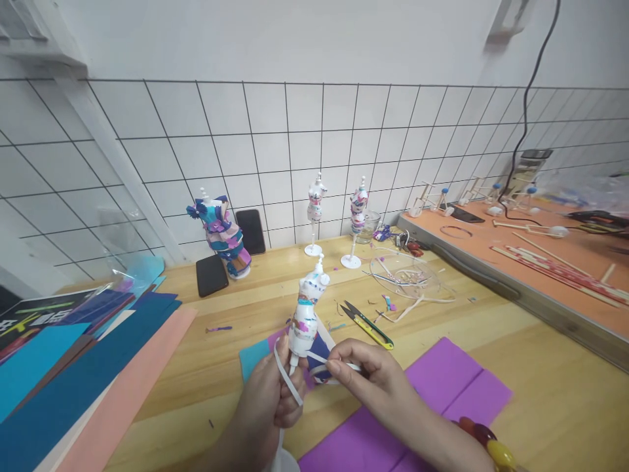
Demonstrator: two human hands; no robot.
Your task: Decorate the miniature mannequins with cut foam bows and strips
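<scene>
My left hand is closed around the lower stem of a small white dress form, which stands nearly upright in it. Patches of blue, pink and brown colour mark the form's torso under white wrapping. A narrow white strip runs from the form's lower edge to my right hand, pinched between thumb and fingers. Another length of the strip loops over the left hand. Behind and below the form lie pieces of teal, purple and dark blue sheet, partly hidden by the hands.
Yellow-handled scissors lie open beyond my right hand. Purple sheets lie at right, coloured sheets at left. Behind stand two dress forms and a decorated one near dark phones. An orange-topped table adjoins at right.
</scene>
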